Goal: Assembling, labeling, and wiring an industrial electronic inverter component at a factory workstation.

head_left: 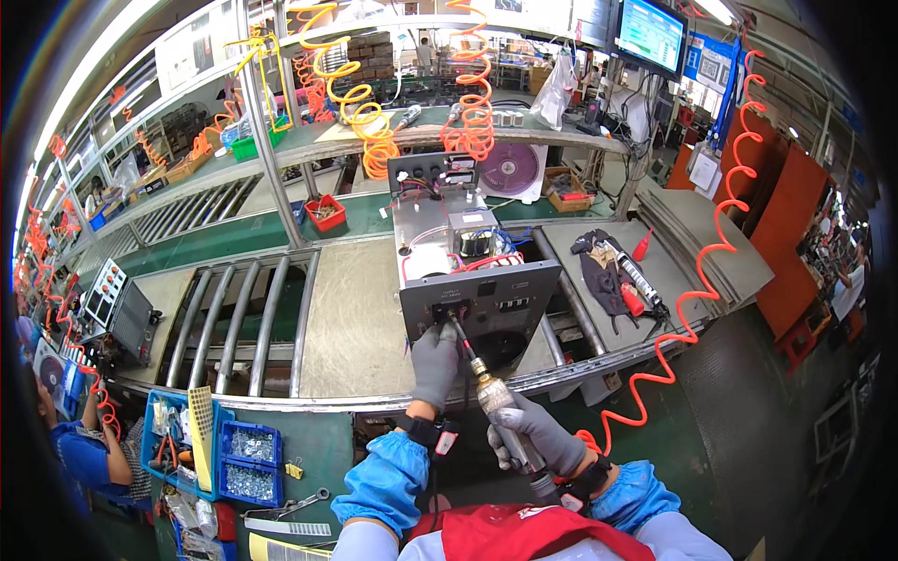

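An electrical unit with an open metal chassis stands on the conveyor table, its dark grey panel facing me. My left hand, in a grey glove, has its fingers closed together at a small fitting on the panel's left part; what they pinch is hidden. My right hand, also gloved, is wrapped round a pneumatic screwdriver. The tool tilts up toward the panel, its bit ending beside my left fingertips. Inside the chassis sit a transformer and red and blue wires.
Metal rollers lie left of a bare board. A coiled orange air hose loops on the right. Blue bins of screws and a wrench are at lower left. Another tool lies on dark cloth. A person sits far left.
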`<move>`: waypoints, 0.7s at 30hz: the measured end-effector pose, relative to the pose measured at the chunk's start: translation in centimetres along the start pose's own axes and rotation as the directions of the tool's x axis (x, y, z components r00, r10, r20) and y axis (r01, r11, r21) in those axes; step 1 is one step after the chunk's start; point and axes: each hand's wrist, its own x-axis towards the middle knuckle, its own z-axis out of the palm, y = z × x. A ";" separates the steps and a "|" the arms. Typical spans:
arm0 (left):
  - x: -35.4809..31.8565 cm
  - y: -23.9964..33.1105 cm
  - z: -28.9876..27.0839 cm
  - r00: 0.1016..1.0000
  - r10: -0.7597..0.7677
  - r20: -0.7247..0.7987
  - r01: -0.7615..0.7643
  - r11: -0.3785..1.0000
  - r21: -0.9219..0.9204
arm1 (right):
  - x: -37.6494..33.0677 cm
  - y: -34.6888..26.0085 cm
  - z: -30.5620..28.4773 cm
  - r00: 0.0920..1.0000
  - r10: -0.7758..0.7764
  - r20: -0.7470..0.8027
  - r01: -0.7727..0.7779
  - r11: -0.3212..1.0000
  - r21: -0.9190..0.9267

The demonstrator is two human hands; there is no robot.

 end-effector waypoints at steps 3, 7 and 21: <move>-0.4 0.6 0.1 1.000 0.026 -0.014 -0.026 1.000 0.006 | 0.5 1.0 -0.3 1.000 -0.013 0.014 0.013 0.999 0.029; 0.1 0.1 -0.2 0.999 0.034 0.025 -0.035 0.999 0.039 | 0.6 1.9 -0.9 0.982 -0.018 0.190 -0.073 0.886 0.459; 1.3 -0.9 -0.1 0.989 0.143 0.048 -0.147 0.984 0.105 | 0.6 1.1 4.2 0.989 -0.084 -0.126 0.094 0.992 0.081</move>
